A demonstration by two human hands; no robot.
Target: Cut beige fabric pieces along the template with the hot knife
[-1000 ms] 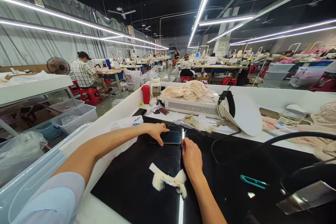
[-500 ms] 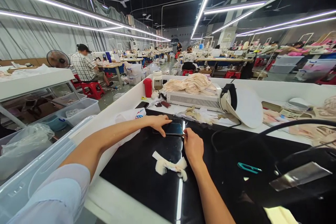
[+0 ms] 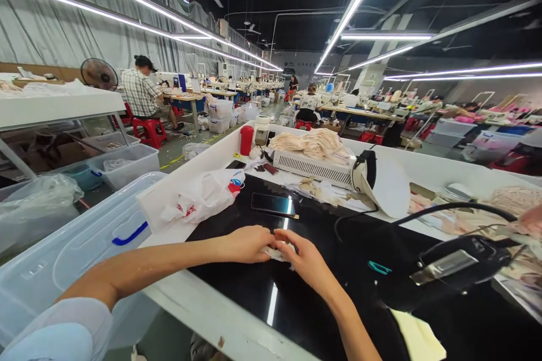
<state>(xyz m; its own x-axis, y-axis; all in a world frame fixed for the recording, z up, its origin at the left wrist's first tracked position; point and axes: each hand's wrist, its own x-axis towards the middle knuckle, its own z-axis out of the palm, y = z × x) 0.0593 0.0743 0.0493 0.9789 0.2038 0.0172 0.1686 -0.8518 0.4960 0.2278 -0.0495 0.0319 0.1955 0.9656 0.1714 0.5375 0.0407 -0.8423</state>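
Observation:
My left hand (image 3: 252,243) and my right hand (image 3: 305,256) meet over the black tabletop (image 3: 228,282), fingers curled around a small bundle of cream fabric strips (image 3: 277,254). Most of the bundle is hidden beneath the fingers; only its pale middle and lower edge show. Both hands are closed on it, thumbs and fingertips almost touching. Just beyond them a dark smartphone (image 3: 273,204) lies flat, and no hand touches it.
A white plastic bag (image 3: 207,194) lies left of the phone. Behind are a vented white box (image 3: 313,168) with stacked cream cloth (image 3: 309,144) and a red cup (image 3: 246,141). To the right are teal snips (image 3: 379,267), a black cable and another person's hand (image 3: 531,220).
Both hands have left the phone, come nearer to me and closed on the cream fabric bundle. The phone stays on the tabletop. Another person's hand now shows at the right edge.

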